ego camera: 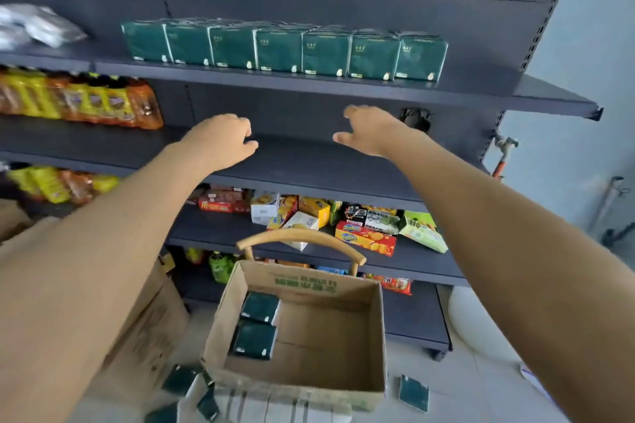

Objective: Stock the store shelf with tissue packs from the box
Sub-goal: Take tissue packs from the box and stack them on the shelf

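We hold both hands empty before the bare dark grey metal shelf (pixel 309 165); our left hand (pixel 223 142) has its fingers loosely curled, our right hand (pixel 369 134) has them spread, neither gripping anything; a row of dark green tissue packs (pixel 285 51) stands side by side, faces out, on the upper shelf (pixel 515 93), probably for display; two more lie in the open brown cardboard box (pixel 376 336) below us, within easy reach; a few lie strewn on the pale floor (pixel 446 371).

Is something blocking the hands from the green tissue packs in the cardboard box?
Nothing visible does. The brown cardboard box is open on top, and two dark green tissue packs lie uncovered inside. Left hand and right hand hover above, empty.
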Motion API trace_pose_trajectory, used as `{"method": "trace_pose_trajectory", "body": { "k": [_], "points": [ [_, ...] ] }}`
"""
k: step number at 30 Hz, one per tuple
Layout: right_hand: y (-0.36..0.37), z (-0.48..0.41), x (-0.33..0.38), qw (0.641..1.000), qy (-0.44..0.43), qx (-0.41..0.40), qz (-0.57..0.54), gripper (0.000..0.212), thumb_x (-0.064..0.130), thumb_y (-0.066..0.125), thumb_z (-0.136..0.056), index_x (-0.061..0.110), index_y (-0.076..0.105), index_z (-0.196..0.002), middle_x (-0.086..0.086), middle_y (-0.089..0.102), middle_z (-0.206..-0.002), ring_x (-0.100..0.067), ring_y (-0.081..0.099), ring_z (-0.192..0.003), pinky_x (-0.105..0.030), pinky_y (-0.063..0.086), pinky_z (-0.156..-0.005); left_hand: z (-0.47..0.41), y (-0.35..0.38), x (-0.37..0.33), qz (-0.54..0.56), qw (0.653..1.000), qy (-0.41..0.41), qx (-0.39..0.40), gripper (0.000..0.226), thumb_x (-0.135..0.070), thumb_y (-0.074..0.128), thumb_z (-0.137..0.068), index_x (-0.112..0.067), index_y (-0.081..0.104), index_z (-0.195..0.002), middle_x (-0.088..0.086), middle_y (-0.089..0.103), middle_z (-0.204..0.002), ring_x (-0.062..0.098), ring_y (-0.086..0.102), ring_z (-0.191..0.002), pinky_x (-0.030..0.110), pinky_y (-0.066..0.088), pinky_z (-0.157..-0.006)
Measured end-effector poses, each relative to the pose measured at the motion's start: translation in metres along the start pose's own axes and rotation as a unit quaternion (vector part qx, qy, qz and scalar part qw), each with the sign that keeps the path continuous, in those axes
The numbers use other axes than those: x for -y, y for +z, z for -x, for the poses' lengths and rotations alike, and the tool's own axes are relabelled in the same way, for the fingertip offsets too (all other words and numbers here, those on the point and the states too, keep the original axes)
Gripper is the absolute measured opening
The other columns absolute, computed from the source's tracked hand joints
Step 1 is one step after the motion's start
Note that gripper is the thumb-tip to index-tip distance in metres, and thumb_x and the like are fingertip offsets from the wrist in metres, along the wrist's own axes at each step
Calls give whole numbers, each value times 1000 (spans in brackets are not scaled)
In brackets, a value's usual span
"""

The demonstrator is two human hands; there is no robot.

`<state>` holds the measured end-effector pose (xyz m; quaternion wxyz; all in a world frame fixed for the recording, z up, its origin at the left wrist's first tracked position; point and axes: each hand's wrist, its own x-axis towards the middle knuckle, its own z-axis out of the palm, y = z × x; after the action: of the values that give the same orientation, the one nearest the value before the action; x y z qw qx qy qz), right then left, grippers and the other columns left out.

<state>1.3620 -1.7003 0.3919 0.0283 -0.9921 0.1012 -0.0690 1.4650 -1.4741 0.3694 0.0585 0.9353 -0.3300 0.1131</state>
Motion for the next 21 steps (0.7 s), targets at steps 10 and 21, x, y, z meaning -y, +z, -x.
{"method": "trace_pose_trajectory", "body": {
  "k": [10,21],
  "points": [
    [160,-48,83,992,35,120,-31,55,39,48,-96,7,37,-139,-14,47,-137,-30,47,-124,-39,42,-98,13,125,98,2,995,3,99,39,-33,44,-97,-6,52,-124,11,53,-123,29,51,-113,41,45,-89],
    [377,-50,128,922,143,355,-61,53,38,43,-97,3,37,-137,-15,48,-136,-28,49,-121,-35,42,-97,23,302,201,54,957,23,286,39,-33,44,-97,-6,51,-124,9,50,-125,27,47,-118,40,45,-92]
  ]
}}
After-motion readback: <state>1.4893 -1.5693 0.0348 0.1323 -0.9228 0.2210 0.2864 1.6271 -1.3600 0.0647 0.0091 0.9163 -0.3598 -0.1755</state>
